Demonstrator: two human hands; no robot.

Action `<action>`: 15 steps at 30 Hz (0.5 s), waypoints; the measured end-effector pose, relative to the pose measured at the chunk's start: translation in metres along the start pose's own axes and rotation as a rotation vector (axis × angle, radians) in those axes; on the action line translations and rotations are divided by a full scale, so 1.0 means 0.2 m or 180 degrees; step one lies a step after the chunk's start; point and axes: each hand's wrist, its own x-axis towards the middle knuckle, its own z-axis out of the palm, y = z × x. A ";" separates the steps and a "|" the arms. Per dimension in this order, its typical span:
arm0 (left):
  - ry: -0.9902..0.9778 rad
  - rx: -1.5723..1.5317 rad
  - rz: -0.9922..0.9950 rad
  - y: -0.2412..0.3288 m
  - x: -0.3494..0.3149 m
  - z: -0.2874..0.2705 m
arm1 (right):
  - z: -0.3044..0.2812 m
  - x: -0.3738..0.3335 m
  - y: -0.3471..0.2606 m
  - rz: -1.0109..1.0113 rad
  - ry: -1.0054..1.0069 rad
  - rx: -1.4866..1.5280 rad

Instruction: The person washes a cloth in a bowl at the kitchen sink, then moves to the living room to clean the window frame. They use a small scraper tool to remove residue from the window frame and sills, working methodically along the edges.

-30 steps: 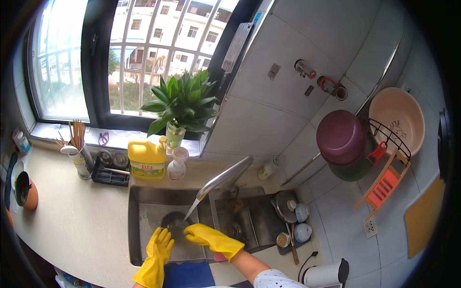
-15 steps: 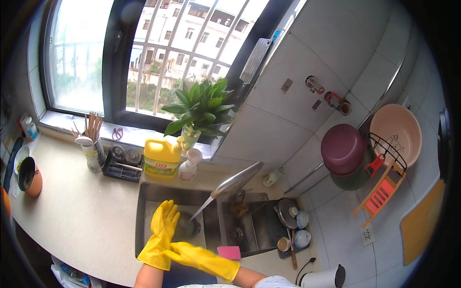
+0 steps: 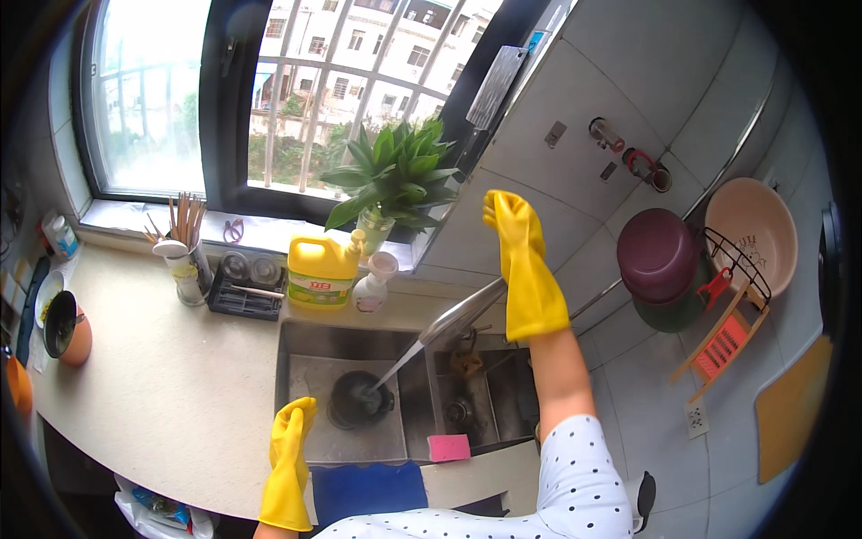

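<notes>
Both of my hands wear long yellow rubber gloves. My left hand (image 3: 289, 463) is over the front left corner of the dark sink (image 3: 285, 359), empty, its fingers together and loosely extended. My right hand (image 3: 521, 256) is raised at the upper end of the silver tap (image 3: 462, 314), its glove and wrist covering that end. Its fingers look bent, but their inner side is hidden; I cannot tell whether it touches the tap. Water runs from the spout into a dark round bowl (image 3: 361, 400) in the left basin. A pink sponge (image 3: 449, 447) lies on the sink's front rim.
A blue cloth (image 3: 368, 492) lies at the counter's front edge. Behind the sink stand a yellow jug (image 3: 321, 272), a white pump bottle (image 3: 375, 283) and a potted plant (image 3: 391, 180). Basins (image 3: 655, 254) and a grater (image 3: 721, 346) hang on the right wall.
My hands have come apart. My right hand has risen up and right to the tap's upper end; my left has moved down toward the front edge. The bowl now shows fully.
</notes>
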 end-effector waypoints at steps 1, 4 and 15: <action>0.0001 -0.0032 -0.0020 0.06 -0.04 0.02 | 0.02 0.12 0.02 0.0511 -0.0269 0.0272; -0.0018 -0.0212 -0.0028 0.13 -0.08 0.01 | 0.19 0.26 0.07 0.0776 -0.0254 -0.0816; 0.0252 -0.0142 0.0264 0.21 -0.16 -0.06 | 0.46 0.32 0.09 0.1021 0.0219 -0.1721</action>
